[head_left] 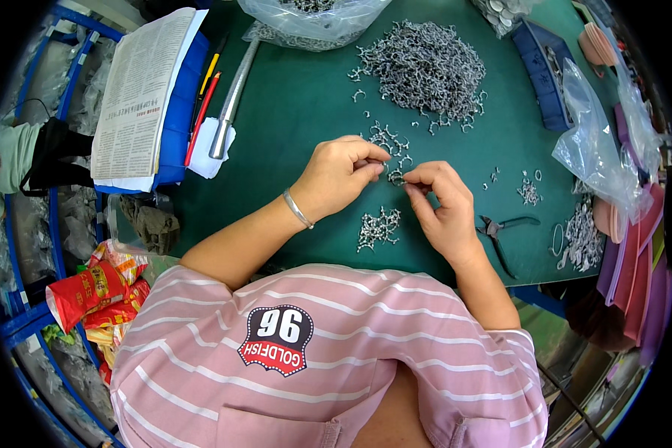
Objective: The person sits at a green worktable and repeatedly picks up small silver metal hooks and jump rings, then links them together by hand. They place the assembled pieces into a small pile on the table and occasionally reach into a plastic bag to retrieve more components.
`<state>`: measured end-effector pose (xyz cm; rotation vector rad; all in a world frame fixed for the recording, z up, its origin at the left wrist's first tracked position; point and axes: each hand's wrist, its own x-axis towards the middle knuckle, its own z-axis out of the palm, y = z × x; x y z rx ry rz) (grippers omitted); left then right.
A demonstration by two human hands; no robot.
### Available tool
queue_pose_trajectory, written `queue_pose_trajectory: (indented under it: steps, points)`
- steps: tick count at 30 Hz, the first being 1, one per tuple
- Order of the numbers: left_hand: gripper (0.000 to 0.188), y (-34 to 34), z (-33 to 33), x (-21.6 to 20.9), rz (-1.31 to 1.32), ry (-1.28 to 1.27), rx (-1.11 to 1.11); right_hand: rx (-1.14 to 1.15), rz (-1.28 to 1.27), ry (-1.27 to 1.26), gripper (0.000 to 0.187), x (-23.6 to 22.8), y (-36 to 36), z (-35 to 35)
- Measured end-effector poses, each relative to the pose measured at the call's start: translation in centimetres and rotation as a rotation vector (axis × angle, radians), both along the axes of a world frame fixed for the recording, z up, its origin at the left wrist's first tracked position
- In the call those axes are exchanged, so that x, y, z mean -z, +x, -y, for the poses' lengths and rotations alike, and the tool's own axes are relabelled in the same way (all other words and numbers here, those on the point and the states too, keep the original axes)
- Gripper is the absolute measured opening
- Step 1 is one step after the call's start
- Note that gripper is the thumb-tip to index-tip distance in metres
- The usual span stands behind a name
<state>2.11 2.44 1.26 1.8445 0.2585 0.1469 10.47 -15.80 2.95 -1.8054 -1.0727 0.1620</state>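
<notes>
Over the green table my left hand [340, 176] and my right hand [446, 205] face each other, close but apart. Thumb and forefinger of the right are pinched on a small curved metal piece [397, 179]. The left fingertips are closed too, but whatever is in them is too small to make out. Beyond the fingers lie several loose curved metal pieces [384, 137], partly hidden by my left hand. A small heap of silvery pieces [379, 228] rests nearer to me, between my forearms. Right of my right hand lie dark-handled pliers [496, 230], untouched.
A large pile of curved metal pieces [429, 71] sits at the back, beside a filled plastic bag [313, 26]. Leftward are a tapered metal rod [237, 97], pens [203, 112] and newspaper [138, 97] on a blue bin. Rightward are a blue tray [534, 82] and small metal parts [529, 193].
</notes>
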Motion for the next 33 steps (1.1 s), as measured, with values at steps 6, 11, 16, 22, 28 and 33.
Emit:
queue_pose_trajectory:
  steps: [6,11,16,22,28,33]
  points:
    - [0.024,-0.5,1.3,-0.5,-0.119,-0.228,0.022,-0.013,-0.022,0.142,0.02,0.0,-1.1,-0.6]
    - [0.025,-1.0,1.5,-1.2,-0.147,-0.527,0.047,0.061,-0.044,0.141,0.021,0.7,-0.9,-0.5]
    - [0.031,-1.4,1.6,-1.2,-0.04,-0.527,0.066,0.067,-0.118,0.174,0.021,1.0,-0.8,-0.4]
    - [0.036,-1.6,1.7,-1.8,-0.059,-0.542,0.046,0.038,-0.205,0.19,0.022,1.4,-1.2,-0.2]
    - [0.038,-1.9,1.8,-1.7,-0.01,-0.583,0.034,0.052,-0.231,0.155,0.02,1.4,-1.0,0.1]
    - [0.036,-1.9,1.8,-2.1,-0.009,-0.59,0.031,0.073,-0.377,0.169,0.02,1.6,-1.4,0.3]
